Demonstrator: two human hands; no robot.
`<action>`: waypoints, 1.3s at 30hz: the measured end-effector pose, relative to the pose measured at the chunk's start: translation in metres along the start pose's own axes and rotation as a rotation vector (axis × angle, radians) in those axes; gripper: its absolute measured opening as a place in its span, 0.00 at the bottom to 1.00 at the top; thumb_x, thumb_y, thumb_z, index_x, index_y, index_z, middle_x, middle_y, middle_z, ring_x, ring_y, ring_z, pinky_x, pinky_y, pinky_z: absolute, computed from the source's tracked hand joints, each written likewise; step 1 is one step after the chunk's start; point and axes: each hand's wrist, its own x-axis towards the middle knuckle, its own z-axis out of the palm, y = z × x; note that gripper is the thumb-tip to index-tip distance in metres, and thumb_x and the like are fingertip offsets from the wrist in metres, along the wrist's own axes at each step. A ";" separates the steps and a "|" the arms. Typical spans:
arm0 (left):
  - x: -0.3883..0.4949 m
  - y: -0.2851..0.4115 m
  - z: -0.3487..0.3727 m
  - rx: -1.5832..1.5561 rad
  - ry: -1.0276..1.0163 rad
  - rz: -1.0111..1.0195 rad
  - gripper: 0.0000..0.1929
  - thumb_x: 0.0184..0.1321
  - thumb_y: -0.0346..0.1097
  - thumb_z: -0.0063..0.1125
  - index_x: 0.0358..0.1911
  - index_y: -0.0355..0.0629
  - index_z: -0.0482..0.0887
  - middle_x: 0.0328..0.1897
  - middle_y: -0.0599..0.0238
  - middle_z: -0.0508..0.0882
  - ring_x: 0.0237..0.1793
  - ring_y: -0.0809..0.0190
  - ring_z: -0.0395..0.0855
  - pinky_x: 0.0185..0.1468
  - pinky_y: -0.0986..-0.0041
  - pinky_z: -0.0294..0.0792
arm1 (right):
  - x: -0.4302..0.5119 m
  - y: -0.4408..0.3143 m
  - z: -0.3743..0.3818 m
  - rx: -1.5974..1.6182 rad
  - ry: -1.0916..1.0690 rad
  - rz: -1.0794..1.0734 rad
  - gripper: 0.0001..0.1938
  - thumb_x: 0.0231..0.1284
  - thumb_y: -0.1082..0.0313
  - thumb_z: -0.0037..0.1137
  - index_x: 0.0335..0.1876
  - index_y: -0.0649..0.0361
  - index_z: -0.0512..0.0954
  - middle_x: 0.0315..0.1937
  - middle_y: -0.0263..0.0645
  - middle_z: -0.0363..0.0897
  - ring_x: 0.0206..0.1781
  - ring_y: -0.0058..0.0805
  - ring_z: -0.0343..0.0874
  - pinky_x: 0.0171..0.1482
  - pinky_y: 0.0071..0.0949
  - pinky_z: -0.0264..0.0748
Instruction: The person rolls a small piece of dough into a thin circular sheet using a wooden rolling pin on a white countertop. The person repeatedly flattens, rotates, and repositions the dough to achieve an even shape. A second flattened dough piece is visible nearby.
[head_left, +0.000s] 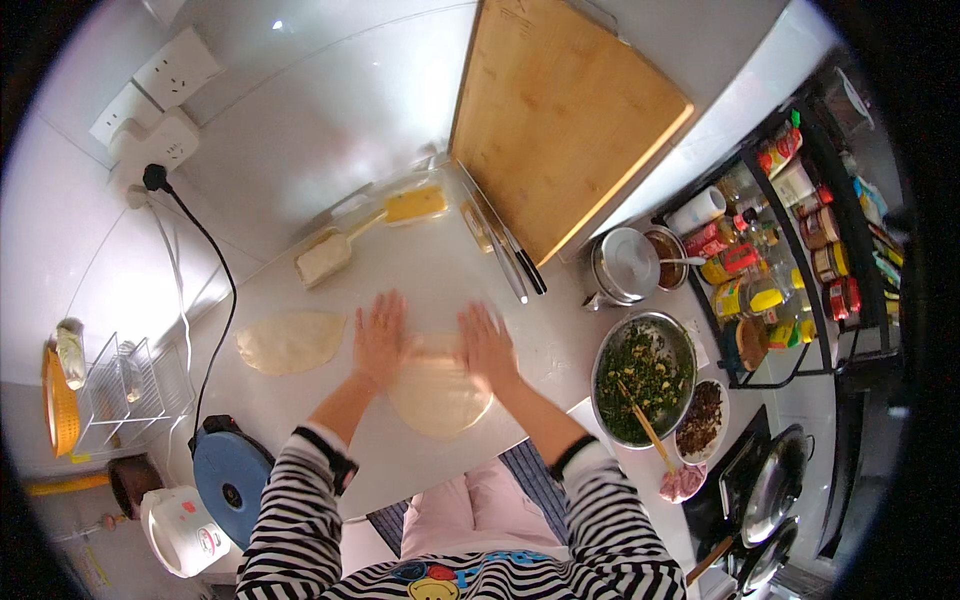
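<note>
A thin round sheet of dough (441, 405) lies on the pale work surface before me. My left hand (381, 339) is flat over its left edge, and my right hand (487, 343) is flat over its right edge. Both are palm down with fingers extended, blurred by motion. Between them runs a blurred pale band (436, 346) across the dough's far part, possibly a rolling pin; the palms hide its ends. To the left of my left hand lies a folded half-moon piece of dough (291, 343).
Right stand a steel bowl of chopped greens (637, 367) with chopsticks, a bowl of dark bits (701, 424) and a lidded pot (624, 264). Behind are knives (517, 262), a cutting board (562, 127), a flour container (324, 259) and a yellow-filled tray (415, 204). A blue electric griddle (232, 480) sits left.
</note>
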 end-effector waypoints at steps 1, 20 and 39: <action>0.026 -0.007 0.006 -0.017 0.059 -0.056 0.37 0.70 0.60 0.41 0.77 0.50 0.53 0.83 0.63 0.51 0.81 0.52 0.48 0.77 0.43 0.42 | 0.018 0.005 -0.003 -0.012 0.083 0.046 0.40 0.70 0.39 0.39 0.78 0.61 0.54 0.81 0.44 0.43 0.83 0.38 0.39 0.79 0.50 0.43; 0.041 0.050 -0.017 -0.632 -0.479 0.079 0.20 0.56 0.42 0.69 0.49 0.41 0.82 0.43 0.54 0.87 0.40 0.50 0.84 0.47 0.63 0.75 | -0.111 -0.045 0.017 0.685 0.371 -0.175 0.09 0.59 0.67 0.58 0.43 0.60 0.77 0.43 0.40 0.80 0.45 0.42 0.80 0.46 0.43 0.75; -0.025 -0.001 0.005 -1.319 -0.481 -0.590 0.12 0.67 0.38 0.57 0.45 0.37 0.77 0.35 0.63 0.84 0.34 0.64 0.85 0.36 0.70 0.81 | -0.185 0.001 0.024 0.540 0.281 0.006 0.10 0.65 0.58 0.55 0.48 0.44 0.82 0.46 0.30 0.82 0.48 0.34 0.81 0.50 0.37 0.77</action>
